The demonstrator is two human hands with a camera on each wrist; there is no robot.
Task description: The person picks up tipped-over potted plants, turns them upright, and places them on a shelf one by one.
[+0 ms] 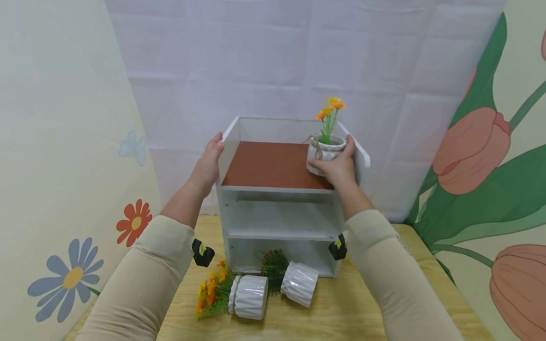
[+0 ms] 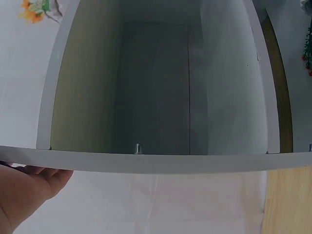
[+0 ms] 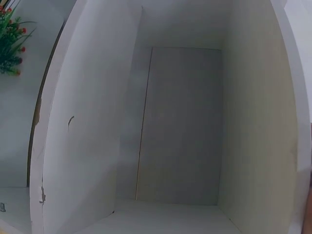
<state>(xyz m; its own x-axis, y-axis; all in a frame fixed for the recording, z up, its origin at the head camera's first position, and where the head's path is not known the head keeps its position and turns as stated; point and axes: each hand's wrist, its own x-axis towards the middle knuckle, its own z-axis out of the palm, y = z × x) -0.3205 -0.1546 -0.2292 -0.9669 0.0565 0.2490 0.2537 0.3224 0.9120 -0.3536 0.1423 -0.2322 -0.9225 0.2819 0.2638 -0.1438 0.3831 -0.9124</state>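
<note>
At the right end of the shelf unit's reddish-brown top [image 1: 268, 166], a white ribbed flowerpot [image 1: 316, 161] with yellow-orange flowers and a twine bow stands upright. My right hand [image 1: 339, 166] grips this pot, thumb across its front and fingers round its right side. My left hand [image 1: 206, 163] touches the outer face of the unit's left side panel, its fingers extended. The left wrist view shows those fingers [image 2: 53, 178] against the panel [image 2: 170, 164]. Two more white pots lie on their sides on the table: one with orange flowers [image 1: 249, 297], another with a red-berried plant [image 1: 300, 284].
The white shelf unit [image 1: 281, 237] stands on a wooden table [image 1: 341, 310] with its open compartments facing me. A white cloth [image 1: 277, 57] hangs behind it. Painted walls with flowers [image 1: 473, 147] close in on both sides.
</note>
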